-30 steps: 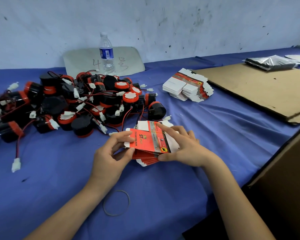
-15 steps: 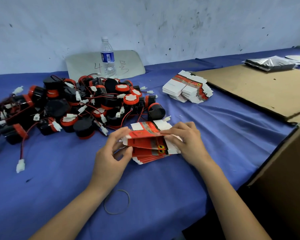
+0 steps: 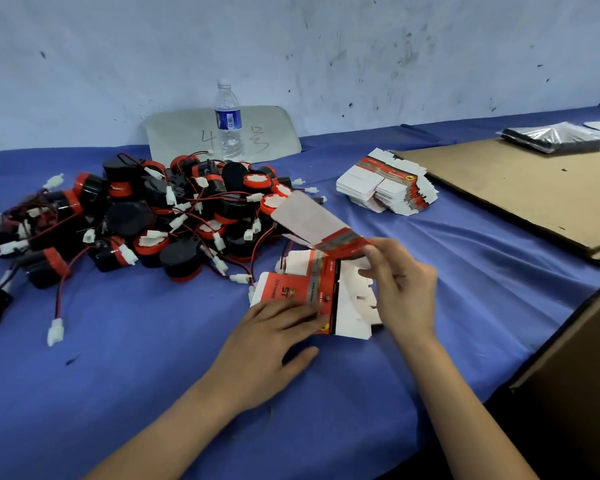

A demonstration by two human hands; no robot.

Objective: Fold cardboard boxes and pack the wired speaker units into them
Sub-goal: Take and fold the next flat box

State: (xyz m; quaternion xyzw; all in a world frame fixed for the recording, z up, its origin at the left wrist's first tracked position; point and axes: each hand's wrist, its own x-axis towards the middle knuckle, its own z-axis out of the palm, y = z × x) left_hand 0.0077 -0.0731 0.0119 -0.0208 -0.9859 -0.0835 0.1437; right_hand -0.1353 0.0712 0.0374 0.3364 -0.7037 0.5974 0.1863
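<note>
Body entry: two hands and two forearms are recorded. The left hand [image 3: 271, 344] and the right hand [image 3: 402, 289] are bare. The left forearm [image 3: 174, 427] and the right forearm [image 3: 461, 410] are uncovered as far up as they are shown, over the near edge of the tabletop [image 3: 118, 341]. Fingers are slim. The right hand's fingertips are blurred, so nail detail cannot be read.

One camera only, worn on the person's head: it looks forward and down over the near edge of the blue table [image 3: 125, 382], close above it, toward the far wall [image 3: 361, 46].
</note>
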